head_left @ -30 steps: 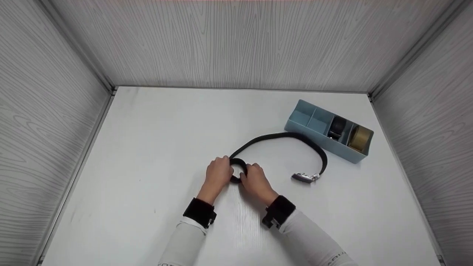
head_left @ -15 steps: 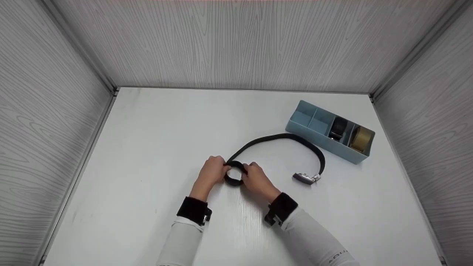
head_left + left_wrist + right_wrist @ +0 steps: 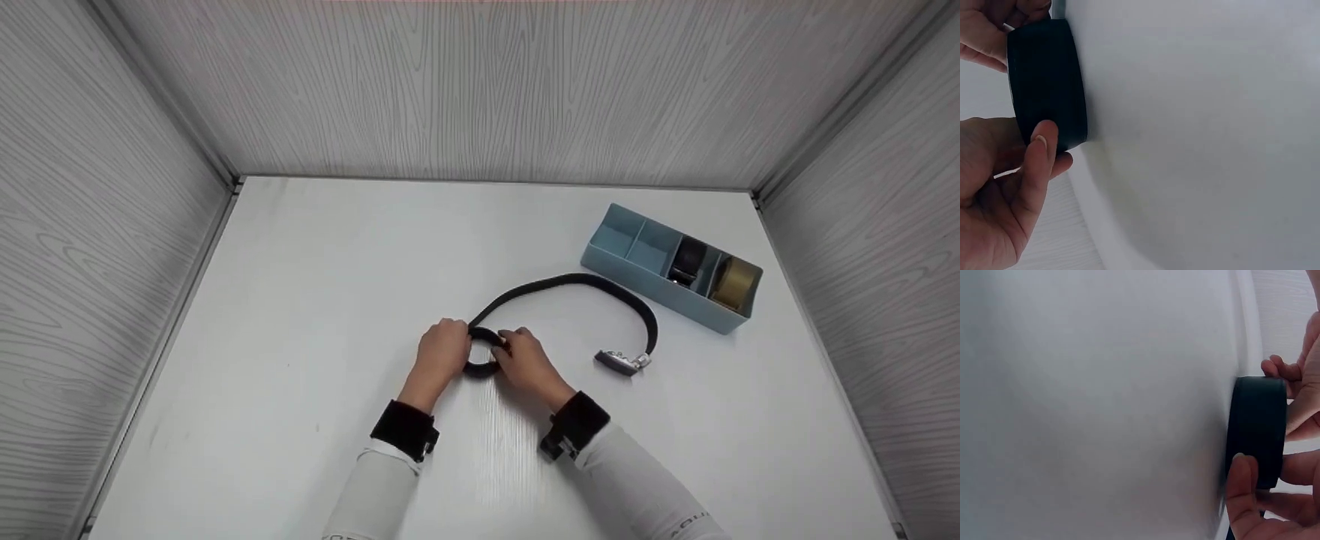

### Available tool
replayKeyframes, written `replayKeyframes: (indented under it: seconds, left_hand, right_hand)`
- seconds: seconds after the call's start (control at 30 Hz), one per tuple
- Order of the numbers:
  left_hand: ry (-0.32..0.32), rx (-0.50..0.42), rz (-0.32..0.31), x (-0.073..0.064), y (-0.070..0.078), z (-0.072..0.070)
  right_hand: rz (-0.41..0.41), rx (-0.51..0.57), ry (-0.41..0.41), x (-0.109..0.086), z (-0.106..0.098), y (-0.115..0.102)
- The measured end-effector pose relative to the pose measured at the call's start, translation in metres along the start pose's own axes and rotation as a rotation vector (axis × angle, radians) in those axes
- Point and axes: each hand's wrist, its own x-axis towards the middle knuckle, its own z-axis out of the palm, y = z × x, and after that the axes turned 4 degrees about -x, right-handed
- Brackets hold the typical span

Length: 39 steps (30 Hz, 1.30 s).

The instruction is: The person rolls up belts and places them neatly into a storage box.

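Note:
A black belt [image 3: 570, 278] lies on the white table, its near end wound into a ring-shaped coil [image 3: 480, 371] standing on edge. My left hand [image 3: 442, 352] grips the coil's left side, where the loose strap leads away. On the right side, my right hand [image 3: 529, 364] pinches the coil between thumb and fingers. The strap curves back and to the right, ending at a silver and dark buckle [image 3: 621, 363]. Both wrist views show the dark outer band of the coil [image 3: 1047, 84] close up, with thumbs and fingertips on it.
Back right, a blue divided box [image 3: 652, 281] holds a dark rolled belt [image 3: 687, 259] and a tan roll [image 3: 735, 281] in separate compartments. The strap's bend passes close to the box's front. Grey wood-grain panels [image 3: 480, 90] enclose the table at the back and sides.
My left hand shifted left, then came back right against the coil. My right hand moved slightly right, its fingers changing their hold. The loose strap's curve drew in slightly.

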Motion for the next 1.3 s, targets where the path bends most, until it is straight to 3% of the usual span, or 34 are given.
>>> replayKeyframes:
  seconds: [0.1,0.27,0.53,0.7,0.93,1.1,1.3]
  left_hand:
    - [-0.02,-0.001,-0.023,0.0,0.005,0.002]
    - [-0.04,0.004,0.025,0.0,0.006,0.001]
    - [-0.007,-0.026,0.085,-0.001,0.002,-0.001]
    - [-0.042,-0.073,0.064,0.002,0.0,-0.002]
    - [-0.062,-0.118,0.071,0.004,-0.001,-0.005]
    - [-0.09,-0.13,0.09,0.004,-0.001,-0.004]
    - [0.006,0.003,0.051,0.004,0.005,0.001]
  right_hand:
    - [0.072,0.034,0.012,-0.004,-0.002,-0.001]
    - [0.12,0.041,0.038,-0.008,-0.003,-0.006]
    - [0.049,-0.028,0.029,-0.004,-0.004,-0.003]
    - [0.039,-0.034,0.004,0.0,-0.008,0.001]
    - [0.088,0.007,0.016,0.001,-0.01,0.003]
    - [0.026,-0.027,0.006,0.004,-0.011,0.003]
    - [-0.023,-0.042,-0.031,0.005,-0.014,0.0]
